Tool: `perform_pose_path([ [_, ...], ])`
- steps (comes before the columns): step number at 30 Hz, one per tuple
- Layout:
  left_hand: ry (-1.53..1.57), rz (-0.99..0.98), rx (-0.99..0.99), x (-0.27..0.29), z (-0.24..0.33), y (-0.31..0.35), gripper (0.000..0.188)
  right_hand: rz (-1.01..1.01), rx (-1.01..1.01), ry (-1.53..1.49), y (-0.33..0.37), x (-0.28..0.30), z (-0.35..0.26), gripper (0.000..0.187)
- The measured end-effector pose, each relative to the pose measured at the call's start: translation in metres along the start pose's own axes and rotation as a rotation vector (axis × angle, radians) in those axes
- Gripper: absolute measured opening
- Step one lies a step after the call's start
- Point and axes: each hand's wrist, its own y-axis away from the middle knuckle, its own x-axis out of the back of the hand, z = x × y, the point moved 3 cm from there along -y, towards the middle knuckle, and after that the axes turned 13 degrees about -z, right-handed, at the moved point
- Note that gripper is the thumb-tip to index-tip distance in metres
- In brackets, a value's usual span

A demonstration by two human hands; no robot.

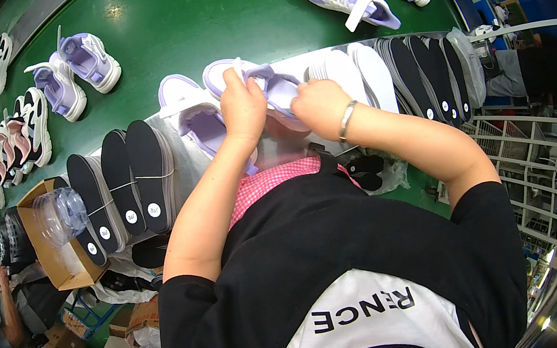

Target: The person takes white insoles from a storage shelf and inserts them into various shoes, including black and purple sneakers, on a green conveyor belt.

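I have the lilac shoe at the near edge of the green bench, between the two hands. The left hand has its grip pinching the shoe near its strap. The right hand curls at the collar; from my view I cannot tell whether its grip pinches the rim. I see a second shoe just left of the left hand, white insoles beside the right, and black insoles farther out on either side.
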Motion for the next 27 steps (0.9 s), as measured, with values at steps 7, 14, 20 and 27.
perform_pose_path([
  [7, 0.006, -0.019, -0.057, -0.002, 0.004, 0.003, 0.024, 0.133, 0.086, -0.1, -0.04, -0.031, 0.009, 0.02],
  [14, 0.038, -0.024, -0.091, -0.006, 0.005, 0.001, 0.024, -0.346, -0.077, -0.064, -0.067, -0.035, 0.015, 0.019],
  [20, 0.027, -0.039, -0.097, -0.009, 0.005, -0.002, 0.023, -0.516, -0.058, 0.03, -0.072, -0.034, 0.011, 0.022],
  [27, -0.045, -0.07, -0.06, -0.009, 0.01, -0.005, 0.022, -0.368, -0.144, 0.05, -0.066, -0.033, 0.019, 0.021],
])
